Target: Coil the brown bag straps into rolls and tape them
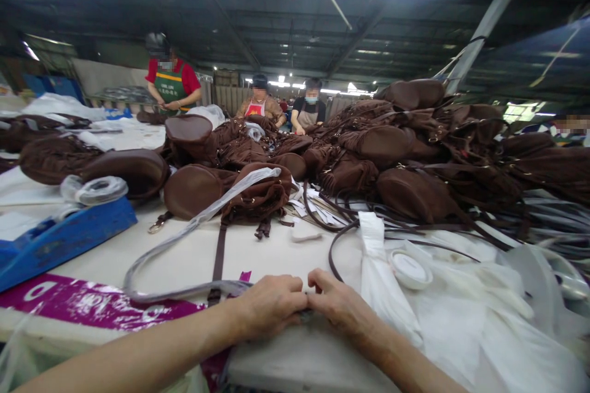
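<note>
My left hand (271,304) is closed near the front edge of the table, over the end of a strap wrapped in clear plastic (159,252). This strap loops back across the table onto a dark brown bag (260,196). My right hand (338,307) meets the left at the fingertips, its thumb and fingers pinched together. What lies between the fingertips is small and mostly hidden. A dark flat strap (220,252) hangs from the same bag toward my left wrist. A metal snap hook (159,223) lies left of the bag.
A big pile of brown bags (387,141) fills the back and right. To the left is a blue tape dispenser (69,239). White plastic sheets (479,313) and a tape roll (410,268) lie at right. Co-workers, one in a green apron (168,87), stand beyond.
</note>
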Action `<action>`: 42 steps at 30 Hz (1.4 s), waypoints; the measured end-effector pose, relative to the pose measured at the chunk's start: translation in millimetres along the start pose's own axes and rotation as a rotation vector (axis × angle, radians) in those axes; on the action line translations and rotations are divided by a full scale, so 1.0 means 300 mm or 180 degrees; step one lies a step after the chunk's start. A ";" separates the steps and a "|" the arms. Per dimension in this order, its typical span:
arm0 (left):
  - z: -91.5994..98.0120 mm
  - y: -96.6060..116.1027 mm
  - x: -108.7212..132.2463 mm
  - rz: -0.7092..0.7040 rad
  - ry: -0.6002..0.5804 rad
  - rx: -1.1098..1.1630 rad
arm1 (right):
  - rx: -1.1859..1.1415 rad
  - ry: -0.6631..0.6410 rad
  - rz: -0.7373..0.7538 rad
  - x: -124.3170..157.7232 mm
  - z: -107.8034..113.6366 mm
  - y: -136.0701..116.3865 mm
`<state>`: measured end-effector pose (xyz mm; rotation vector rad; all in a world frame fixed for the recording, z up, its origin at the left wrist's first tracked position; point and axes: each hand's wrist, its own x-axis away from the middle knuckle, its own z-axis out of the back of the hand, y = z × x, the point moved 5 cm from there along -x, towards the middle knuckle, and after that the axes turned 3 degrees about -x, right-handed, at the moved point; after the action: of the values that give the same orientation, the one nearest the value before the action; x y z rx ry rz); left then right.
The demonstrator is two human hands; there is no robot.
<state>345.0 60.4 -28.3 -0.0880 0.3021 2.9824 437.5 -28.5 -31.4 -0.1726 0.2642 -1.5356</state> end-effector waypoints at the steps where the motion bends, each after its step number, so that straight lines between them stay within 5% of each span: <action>1: -0.014 0.011 -0.012 0.0231 0.0001 -0.0154 | -0.0016 0.0072 -0.0184 0.001 0.009 -0.007; 6: -0.059 0.051 -0.029 0.1153 0.0130 -0.0117 | -0.0595 0.0040 -0.0767 0.031 0.013 -0.013; 11: 0.007 -0.012 0.007 0.0381 0.0161 0.0283 | -0.0697 -0.0182 0.0226 0.023 0.019 0.014; 14: 0.024 -0.035 0.001 -0.0053 0.0010 -0.0135 | -0.0434 -0.0362 0.0372 0.003 0.042 0.011; 16: 0.006 -0.022 -0.020 0.0040 -0.0066 -0.0416 | -0.0184 -0.0467 0.0018 -0.011 0.047 0.003; 19: -0.029 -0.002 -0.039 0.0786 -0.0005 -0.0445 | -0.0083 -0.0401 -0.0649 -0.018 0.032 0.000; 21: -0.037 -0.002 -0.030 0.1079 0.0069 -0.0276 | -0.0303 -0.0236 -0.0664 -0.017 0.015 0.004; 27: -0.003 -0.040 -0.021 0.0341 -0.0085 -0.0160 | -0.0382 -0.0332 0.0107 -0.020 0.008 0.035; 32: -0.044 -0.029 -0.045 0.1268 -0.0003 -0.0198 | -0.0143 -0.0207 -0.0756 -0.038 -0.001 0.036; 39: -0.012 -0.046 -0.015 0.0433 -0.0121 -0.0235 | 0.0016 -0.0500 0.0071 -0.048 -0.002 0.038; 42: -0.034 -0.052 -0.032 0.0889 -0.0008 -0.0207 | 0.0158 -0.0512 -0.0314 -0.069 0.018 0.046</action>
<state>357.4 72.2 -40.7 -0.0529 0.2341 3.2695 452.1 -7.7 -28.9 -0.2718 0.0909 -1.6146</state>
